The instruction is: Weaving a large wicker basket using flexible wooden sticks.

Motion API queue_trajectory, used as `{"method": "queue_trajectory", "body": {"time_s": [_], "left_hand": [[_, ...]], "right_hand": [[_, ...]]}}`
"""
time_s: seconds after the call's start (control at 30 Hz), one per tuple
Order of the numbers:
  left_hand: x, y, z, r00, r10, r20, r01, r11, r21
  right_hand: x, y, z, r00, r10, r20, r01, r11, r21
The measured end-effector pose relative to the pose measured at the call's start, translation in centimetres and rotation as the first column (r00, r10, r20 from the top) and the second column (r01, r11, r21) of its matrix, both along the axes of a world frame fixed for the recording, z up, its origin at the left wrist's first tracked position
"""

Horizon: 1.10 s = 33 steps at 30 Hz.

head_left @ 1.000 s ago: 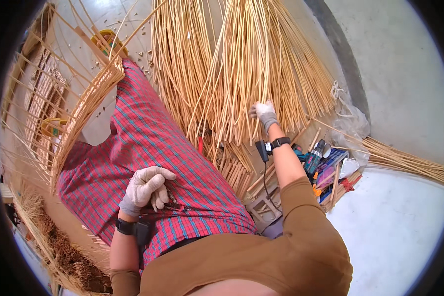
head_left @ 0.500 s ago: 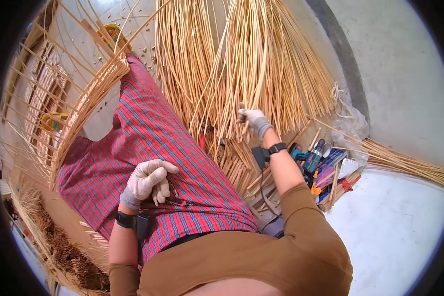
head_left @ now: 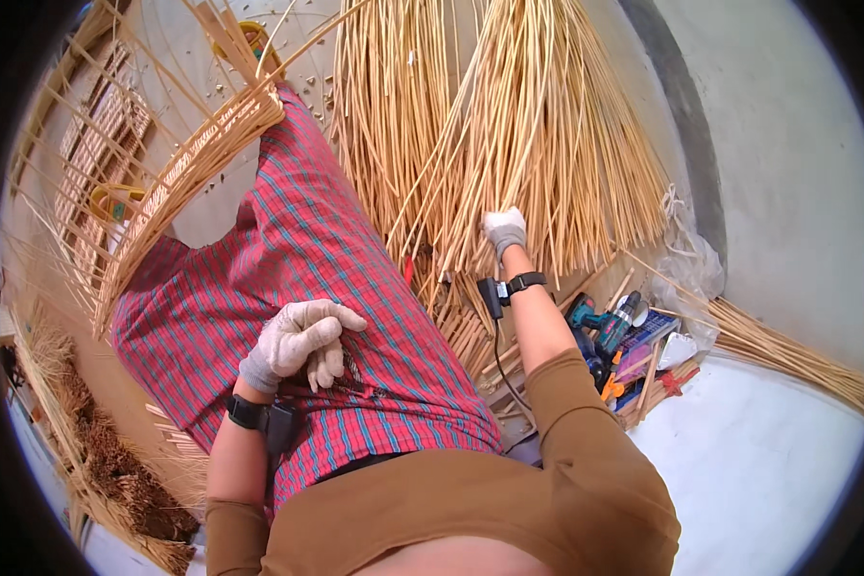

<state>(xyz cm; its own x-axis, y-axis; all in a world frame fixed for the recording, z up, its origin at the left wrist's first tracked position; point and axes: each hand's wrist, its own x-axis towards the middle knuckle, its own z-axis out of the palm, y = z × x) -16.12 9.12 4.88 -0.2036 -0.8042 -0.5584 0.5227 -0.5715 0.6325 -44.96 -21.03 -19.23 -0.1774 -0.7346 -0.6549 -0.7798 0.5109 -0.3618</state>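
Note:
My right hand point(head_left: 505, 230), in a pale work glove, is closed at the near ends of a large bundle of thin tan canes point(head_left: 538, 125). Its fingertips are hidden, and I cannot tell how many canes it grips. Over my lap, which a red and blue checked cloth point(head_left: 307, 240) covers, hovers or rests my left hand point(head_left: 307, 341), also gloved. The index finger reaches out, the others hang loosely bent, and nothing shows in it. To the left, a half-woven wicker piece point(head_left: 187, 168) with upright stakes leans against the cloth.
A second bundle of canes point(head_left: 389, 106) lies beside the first. Right of my forearm are a teal and black drill point(head_left: 616, 324), a clear plastic bag point(head_left: 691, 264) and more canes point(head_left: 797, 355). Short wooden sticks point(head_left: 461, 341) lie below my right hand. Brown fibre point(head_left: 115, 461) is heaped lower left.
My right hand has closed further, its fingers now tucked out of sight at the cane ends. The left hand keeps its pose. The whole view has shifted slightly.

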Motion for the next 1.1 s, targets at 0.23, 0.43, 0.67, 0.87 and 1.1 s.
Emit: {"method": "queue_trajectory", "body": {"time_s": [0.23,0.43,0.67,0.87,1.1], "left_hand": [[0.2,-0.2,0.1,0.999,-0.009,-0.036,0.010,1.000,0.019],[0.2,-0.1,0.0,0.999,-0.002,-0.036,0.001,1.000,-0.017],[-0.1,0.1,0.0,1.000,0.018,-0.010,-0.018,1.000,-0.021],[-0.6,0.0,0.7,0.999,0.006,0.052,-0.005,1.000,-0.016],[-2.3,0.2,3.3,0.962,-0.025,0.272,0.041,0.998,-0.053]], "right_hand": [[2.2,-1.0,-0.2,0.953,0.163,-0.256,-0.143,0.985,0.097],[1.5,-2.9,0.3,0.909,0.336,-0.247,-0.283,0.932,0.228],[-4.3,-3.6,5.1,0.880,-0.107,0.463,-0.010,0.970,0.245],[-6.7,-5.4,13.5,0.841,-0.174,0.513,0.051,0.968,0.245],[-9.1,0.5,22.9,0.755,-0.310,0.578,-0.004,0.879,0.477]]}}
